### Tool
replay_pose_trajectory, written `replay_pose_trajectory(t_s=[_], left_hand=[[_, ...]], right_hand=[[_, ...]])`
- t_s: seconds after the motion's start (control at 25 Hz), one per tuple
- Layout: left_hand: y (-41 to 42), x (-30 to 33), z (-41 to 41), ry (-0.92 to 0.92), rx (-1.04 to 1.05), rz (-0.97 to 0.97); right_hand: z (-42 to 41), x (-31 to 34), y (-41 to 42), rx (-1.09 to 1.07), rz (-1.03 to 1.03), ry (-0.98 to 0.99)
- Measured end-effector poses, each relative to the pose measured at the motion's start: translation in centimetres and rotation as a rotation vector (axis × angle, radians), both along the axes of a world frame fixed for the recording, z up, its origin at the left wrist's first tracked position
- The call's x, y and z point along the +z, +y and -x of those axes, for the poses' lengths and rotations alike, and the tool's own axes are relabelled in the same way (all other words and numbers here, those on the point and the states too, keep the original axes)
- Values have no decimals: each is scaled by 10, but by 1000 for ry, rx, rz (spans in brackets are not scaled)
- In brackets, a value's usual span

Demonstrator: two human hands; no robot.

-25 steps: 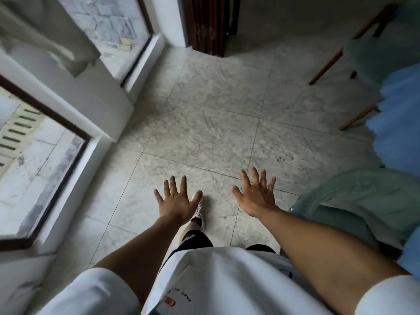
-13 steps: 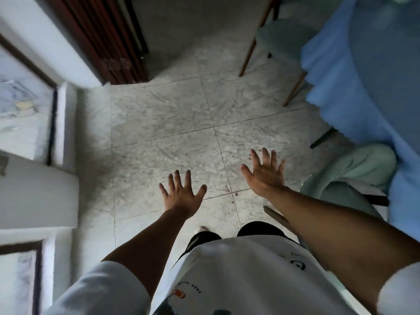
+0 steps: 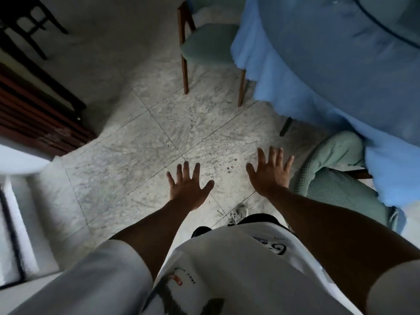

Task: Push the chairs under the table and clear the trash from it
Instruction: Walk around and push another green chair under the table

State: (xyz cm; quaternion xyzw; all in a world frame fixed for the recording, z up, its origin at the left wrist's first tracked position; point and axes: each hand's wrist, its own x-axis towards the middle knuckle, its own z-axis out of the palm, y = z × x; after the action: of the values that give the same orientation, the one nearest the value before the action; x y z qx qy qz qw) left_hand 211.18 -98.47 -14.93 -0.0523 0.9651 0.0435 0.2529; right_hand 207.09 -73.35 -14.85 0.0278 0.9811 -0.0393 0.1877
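Two chairs are seen at the blue-draped table point(image 3: 341, 53): the near chair point(image 3: 329, 178) lies just right of the right hand point(image 3: 270, 173), the far chair point(image 3: 209, 44) well ahead. Both hands — the left hand point(image 3: 188, 185) included — are held flat, fingers spread, holding nothing; the right is judged nearer. Shirt print cannot be read, and no trash is seen.

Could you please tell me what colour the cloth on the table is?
The tablecloth is light blue, seen best in the head view.
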Motion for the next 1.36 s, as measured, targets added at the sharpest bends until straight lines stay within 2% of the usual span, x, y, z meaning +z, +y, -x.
replay_pose_trajectory(t_s=[0.16, 0.44, 0.64, 0.76, 0.92, 1.12, 1.36], left_hand=[[49, 11, 86, 8, -160, 25], [151, 8, 187, -28, -601, 37], [237, -8, 244, -58, -923, 11], [293, -21, 274, -106, -1191, 6], [369, -31, 296, -103, -1597, 4], [440, -36, 301, -89, -1939, -43], [494, -52, 282, -24, -2324, 3]], right_hand=[[44, -4, 49, -210, 51, -3], [57, -18, 115, -566, 107, -9], [53, -33, 144, -896, 141, -39], [51, -43, 152, -1163, 172, -63], [56, -46, 145, -1523, 201, -27], [75, -48, 125, -1968, 300, 88], [97, -58, 107, -2230, 319, 200]])
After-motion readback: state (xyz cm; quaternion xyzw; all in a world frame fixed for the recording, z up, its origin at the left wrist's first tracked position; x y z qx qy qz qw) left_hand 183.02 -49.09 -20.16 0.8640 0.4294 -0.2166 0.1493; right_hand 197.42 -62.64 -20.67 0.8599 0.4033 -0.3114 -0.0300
